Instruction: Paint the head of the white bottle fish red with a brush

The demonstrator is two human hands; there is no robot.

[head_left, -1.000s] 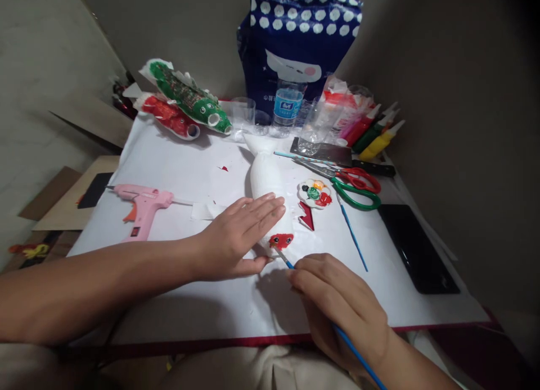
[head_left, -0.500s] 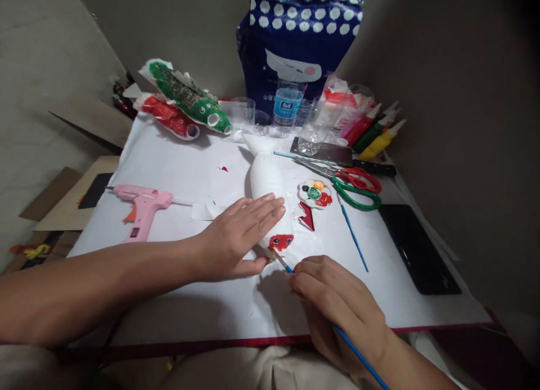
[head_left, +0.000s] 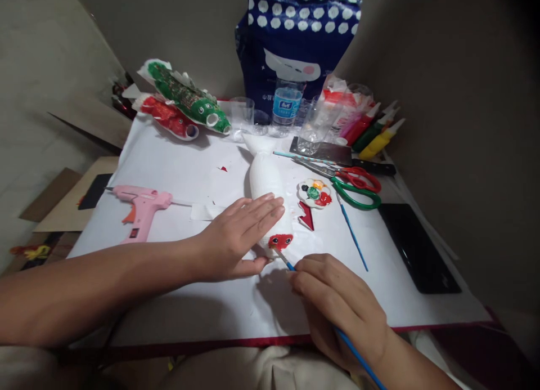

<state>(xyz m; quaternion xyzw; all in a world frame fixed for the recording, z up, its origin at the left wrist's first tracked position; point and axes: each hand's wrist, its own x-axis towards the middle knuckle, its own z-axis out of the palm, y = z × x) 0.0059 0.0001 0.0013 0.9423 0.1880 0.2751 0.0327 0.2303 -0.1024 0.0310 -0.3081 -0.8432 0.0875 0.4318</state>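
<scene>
A white fish-shaped craft body [head_left: 265, 179] lies on the table with its tail pointing away from me. Its near end has a red painted patch with two eyes. My left hand [head_left: 242, 235] grips the body, fingers laid across its top and thumb by the near end. In my right hand [head_left: 337, 300] is a blue-handled paintbrush [head_left: 358, 353], pinched near its ferrule. The bristles touch the red patch close to the left eye. Right of the fish is a flower-shaped paint palette [head_left: 302, 196] with black, orange, green and red paint, beside a red scrap [head_left: 307, 216].
A pink glue gun [head_left: 145, 201] lies left. At the back are green [head_left: 185, 94] and red fish [head_left: 162, 113], clear cups [head_left: 242, 114] and a blue bag [head_left: 299, 46]. Scissors [head_left: 358, 194], a cleaver [head_left: 324, 151], another brush [head_left: 353, 235], a phone [head_left: 415, 246] and paint bottles [head_left: 382, 139] are right.
The brush tip has shifted slightly up and right over the red patch. My left hand keeps its place on the fish.
</scene>
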